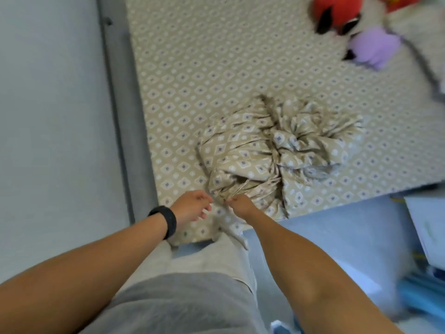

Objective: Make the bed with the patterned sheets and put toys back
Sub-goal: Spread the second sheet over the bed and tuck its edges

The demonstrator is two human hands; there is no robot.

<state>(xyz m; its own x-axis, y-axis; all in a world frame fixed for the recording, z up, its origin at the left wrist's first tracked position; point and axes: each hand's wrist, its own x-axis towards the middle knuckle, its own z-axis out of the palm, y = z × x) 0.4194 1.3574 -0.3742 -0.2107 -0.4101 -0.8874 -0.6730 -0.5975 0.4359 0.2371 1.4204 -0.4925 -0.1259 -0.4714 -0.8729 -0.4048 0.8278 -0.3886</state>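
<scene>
We stand at the near corner of the bed with both hands at the crumpled bundle of patterned sheet.

Our right hand (241, 205) pinches a gathered fold at the near edge of the bundle (269, 153), a soft beige cotton-looking cloth printed with small diamonds and dots, twisted into deep creases and a rosette-like knot. Our left hand (192, 205), with a black matte band (164, 220) on its wrist, hovers just beside it with fingers loosely curled; we cannot tell whether it touches the cloth. The bundle lies on the fitted sheet (204, 68) of the same print, stretched flat over the mattress. A grey bed frame rail (120, 116) runs along the pale wall (48, 92) on the left. Far off at the top right lie blurred plush toys, one red (337, 10) and one lilac (373, 47). Our grey-clad leg (192, 297) presses against the mattress corner.
</scene>
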